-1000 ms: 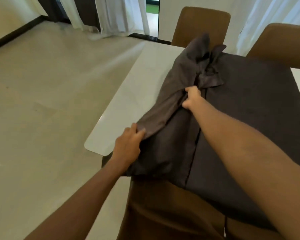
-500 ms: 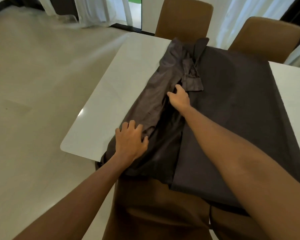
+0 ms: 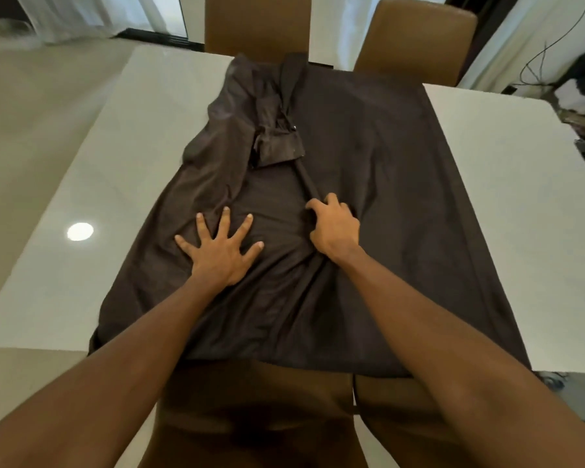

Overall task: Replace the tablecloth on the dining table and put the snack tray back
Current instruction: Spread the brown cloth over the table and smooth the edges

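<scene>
Dark cloth (image 3: 368, 163) runs 12 to 6; right hand (image 3: 333, 228) pinches its centre fold, left hand (image 3: 218, 251) splayed flat at 9.

Under my hands, tablecloth (image 3: 368, 184): plain dark charcoal grey, no pattern, slight sheen on bunched folds. Table top (image 3: 507, 204) glossy white, faint marbling, round bright light spot at left. Chairs (image 3: 416, 38) tan brown. Floor (image 3: 31, 106) pale beige. Curtains (image 3: 92, 15) white.
</scene>
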Available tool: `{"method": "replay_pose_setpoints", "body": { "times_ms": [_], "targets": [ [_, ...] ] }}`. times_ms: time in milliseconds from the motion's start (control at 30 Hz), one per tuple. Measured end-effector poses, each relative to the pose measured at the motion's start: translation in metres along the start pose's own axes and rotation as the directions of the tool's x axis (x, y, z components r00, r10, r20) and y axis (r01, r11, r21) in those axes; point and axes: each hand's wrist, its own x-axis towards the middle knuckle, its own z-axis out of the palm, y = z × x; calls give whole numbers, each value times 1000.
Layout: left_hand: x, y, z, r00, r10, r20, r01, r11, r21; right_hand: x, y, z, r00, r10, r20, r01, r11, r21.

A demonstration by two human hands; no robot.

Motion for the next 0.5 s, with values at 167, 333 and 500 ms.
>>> {"method": "replay_pose_setpoints", "body": {
  "times_ms": [167, 333, 500],
  "targets": [
    [4, 3, -3, 999, -33, 31, 33, 999, 0, -6, 88, -20, 984, 133, -114, -135, 991, -9],
    [7, 3, -5, 996, -65, 63, 63, 998, 27, -11, 164, -38, 945, 300, -130, -308, 950, -46],
    [2, 30, -7, 993, -108, -51, 110, 993, 40, -39, 180, -41, 909, 392, -138, -383, 919, 87]
  ]
}}
